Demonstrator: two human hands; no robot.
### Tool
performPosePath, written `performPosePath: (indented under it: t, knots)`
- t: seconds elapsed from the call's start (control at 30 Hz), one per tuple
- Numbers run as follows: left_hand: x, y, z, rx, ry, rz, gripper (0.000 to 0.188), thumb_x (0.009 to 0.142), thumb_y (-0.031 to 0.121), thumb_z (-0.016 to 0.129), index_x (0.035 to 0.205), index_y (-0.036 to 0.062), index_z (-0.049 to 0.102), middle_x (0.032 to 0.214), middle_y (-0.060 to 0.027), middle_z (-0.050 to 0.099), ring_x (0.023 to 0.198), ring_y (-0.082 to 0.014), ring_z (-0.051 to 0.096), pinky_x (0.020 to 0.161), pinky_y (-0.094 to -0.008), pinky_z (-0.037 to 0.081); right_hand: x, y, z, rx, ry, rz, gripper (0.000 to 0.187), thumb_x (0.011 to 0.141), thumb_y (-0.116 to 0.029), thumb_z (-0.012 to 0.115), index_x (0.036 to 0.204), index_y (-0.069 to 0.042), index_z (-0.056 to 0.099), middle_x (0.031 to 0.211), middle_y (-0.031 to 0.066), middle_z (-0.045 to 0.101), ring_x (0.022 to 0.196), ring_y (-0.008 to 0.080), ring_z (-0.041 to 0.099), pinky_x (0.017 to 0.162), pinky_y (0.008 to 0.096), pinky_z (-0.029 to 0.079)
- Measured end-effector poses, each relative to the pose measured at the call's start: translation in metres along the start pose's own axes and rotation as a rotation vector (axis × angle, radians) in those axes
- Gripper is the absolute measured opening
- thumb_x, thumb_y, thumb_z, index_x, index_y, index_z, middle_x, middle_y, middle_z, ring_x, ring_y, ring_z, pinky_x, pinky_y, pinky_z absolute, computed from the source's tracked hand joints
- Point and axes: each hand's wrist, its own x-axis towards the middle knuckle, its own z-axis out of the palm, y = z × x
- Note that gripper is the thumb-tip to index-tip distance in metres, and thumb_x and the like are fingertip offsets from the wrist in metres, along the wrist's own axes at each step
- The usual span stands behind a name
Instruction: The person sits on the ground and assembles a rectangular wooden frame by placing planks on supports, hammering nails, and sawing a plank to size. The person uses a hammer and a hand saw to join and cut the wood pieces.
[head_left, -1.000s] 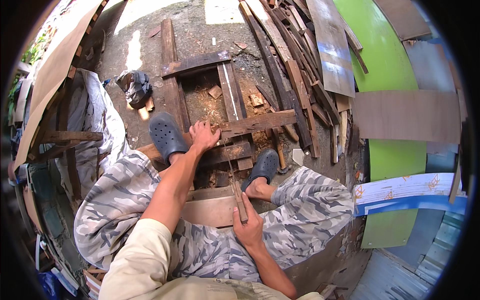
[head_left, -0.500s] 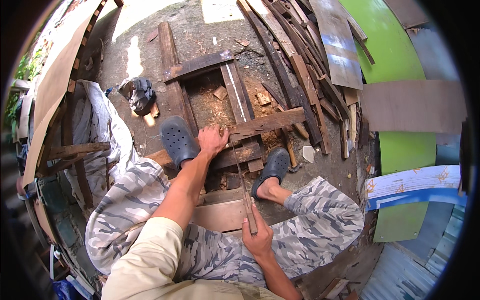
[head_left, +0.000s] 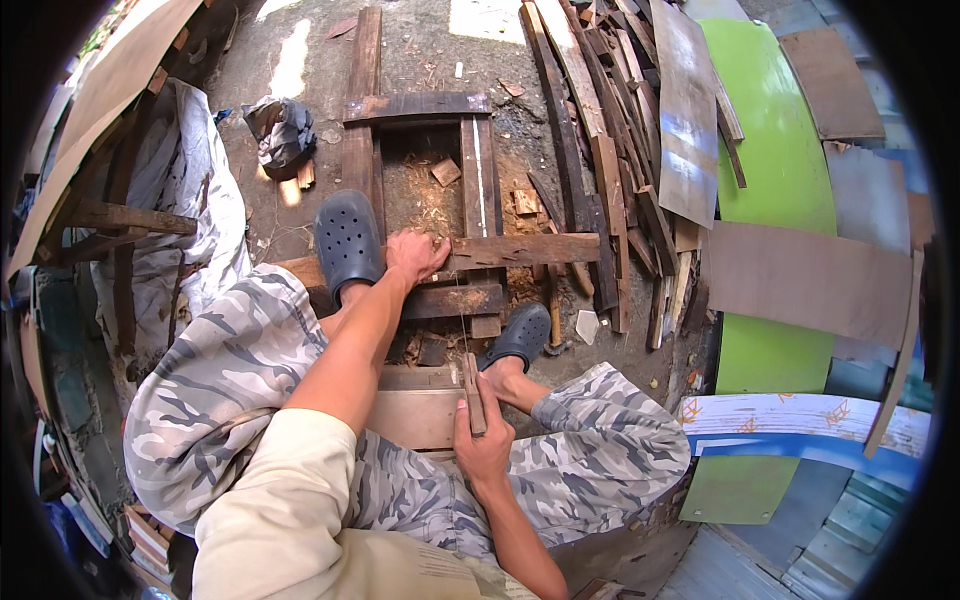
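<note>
My right hand (head_left: 483, 440) is closed around the wooden handle of a handsaw (head_left: 473, 395). Its thin blade, seen nearly edge-on, runs forward to a dark wooden plank (head_left: 530, 250) lying crosswise. Closed over that plank just left of the blade, my left hand (head_left: 416, 254) presses it down. My left foot in a dark grey clog (head_left: 348, 240) rests on the plank's left part. Below the plank is a shorter crosswise board (head_left: 455, 301), across two long timbers joined at the far end by another crosspiece (head_left: 418, 106). How deep the cut goes cannot be made out.
Sawdust and offcuts (head_left: 446, 172) lie between the timbers. A hammer (head_left: 553, 320) is beside my right clog (head_left: 520, 335). Stacked wood strips (head_left: 610, 150) lie at the right, beside green panels (head_left: 770, 150). A crumpled dark bag (head_left: 281, 135) and white cloth (head_left: 200, 200) are at left.
My right hand has pushed the saw forward, bringing its handle closer to the plank. My left hand keeps its place on the plank. The whole view has shifted and turned slightly.
</note>
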Motion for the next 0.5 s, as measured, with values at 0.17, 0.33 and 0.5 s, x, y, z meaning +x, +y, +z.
performPosePath:
  t: [0.17, 0.33, 0.5]
  knots:
    - [0.001, -0.011, 0.012, -0.019, 0.064, -0.019, 0.058, 0.094, 0.056, 0.048, 0.09, 0.0081, 0.079, 0.097, -0.0179, 0.074, 0.103, -0.0338, 0.067, 0.097, -0.0456, 0.049, -0.005, -0.006, -0.007, 0.046, -0.088, 0.12, 0.045, 0.093, -0.01, 0.065, 0.135, 0.005, 0.059, 0.114, 0.028, 0.07, 0.106, 0.0356, 0.072, 0.089, 0.0389, 0.056]
    - [0.005, -0.005, -0.002, -0.083, -0.097, -0.059, 0.063, 0.094, 0.06, 0.045, 0.086, 0.0067, 0.079, 0.087, -0.0214, 0.074, 0.086, -0.0372, 0.073, 0.077, -0.0474, 0.057, -0.004, -0.009, -0.018, 0.02, -0.062, 0.066, 0.048, 0.093, -0.013, 0.066, 0.138, 0.002, 0.057, 0.112, 0.029, 0.07, 0.102, 0.0385, 0.072, 0.084, 0.0401, 0.057]
    - [0.006, -0.005, 0.0, -0.088, -0.092, -0.056, 0.066, 0.094, 0.061, 0.045, 0.085, 0.0037, 0.078, 0.086, -0.0234, 0.073, 0.087, -0.038, 0.073, 0.078, -0.0477, 0.057, -0.001, -0.022, -0.014, 0.039, -0.037, 0.143, 0.05, 0.093, -0.015, 0.066, 0.14, 0.0, 0.056, 0.115, 0.0283, 0.07, 0.106, 0.0353, 0.072, 0.088, 0.0385, 0.056]
